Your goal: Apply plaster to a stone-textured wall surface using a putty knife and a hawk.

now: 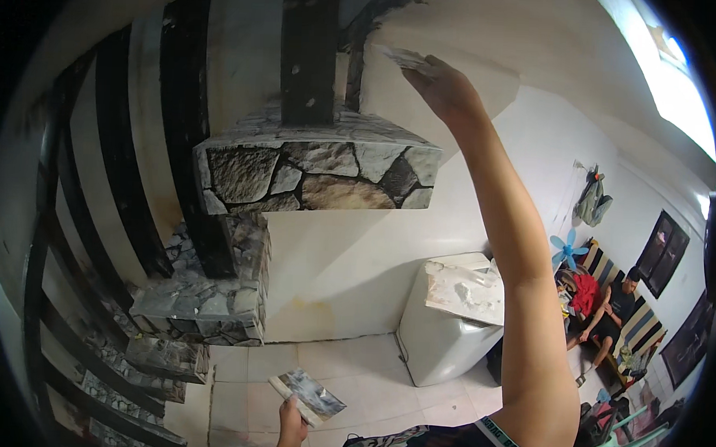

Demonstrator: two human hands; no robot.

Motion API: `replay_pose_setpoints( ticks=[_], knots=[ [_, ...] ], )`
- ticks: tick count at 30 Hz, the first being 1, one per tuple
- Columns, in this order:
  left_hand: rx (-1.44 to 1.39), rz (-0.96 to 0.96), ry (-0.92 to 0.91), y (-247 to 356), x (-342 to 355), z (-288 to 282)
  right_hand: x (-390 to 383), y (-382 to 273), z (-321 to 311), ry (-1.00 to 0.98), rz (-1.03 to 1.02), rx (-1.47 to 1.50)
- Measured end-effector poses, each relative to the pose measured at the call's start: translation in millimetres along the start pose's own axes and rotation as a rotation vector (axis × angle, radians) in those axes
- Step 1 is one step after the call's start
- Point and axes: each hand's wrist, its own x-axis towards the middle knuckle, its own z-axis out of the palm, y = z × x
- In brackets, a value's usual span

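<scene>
Step in hand, as judged: spreading or smoothing work on the pale surface overhead. The right hand (451, 91) is raised to the pale wall (459, 38) beside a dark, rough-edged strip, and has hold of a thin, pale, flat tool (407, 58). The grip on that side appears closed about the tool's near end; the exact finger placement is too small to confirm. Whether the tool's edge touches the wall cannot be told.

The left hand (290, 420) is low, near the lower edge of the view, its grip closed on the near edge of a rectangular board (309, 395) smeared grey and white. The board is tilted above the tiled floor (369, 366), clear of any support.

Pose: the right arm is stretched well up and forward, the elbow nearly straight, the wrist bent toward the left. The left forearm is mostly out of frame.

Next move, as judged: a further pass calls for a low, even blade angle and light pressure at full reach, with the board held level. Stone-patterned steps (320, 179) stand left of the raised arm; a white appliance (440, 348) bearing a paste-marked panel (458, 286) stands below.
</scene>
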Motion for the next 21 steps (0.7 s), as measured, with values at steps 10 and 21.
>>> replay_pose_setpoints(
  ticks=[10, 21],
  knots=[
    [0.039, 0.027, 0.074, -3, -10, -13, 66, 48, -1, -0.051, -0.242, 0.017],
    [0.021, 0.116, 0.08, 8, -35, -14, 60, 11, 28, 0.078, -0.038, 0.654]
  ],
)
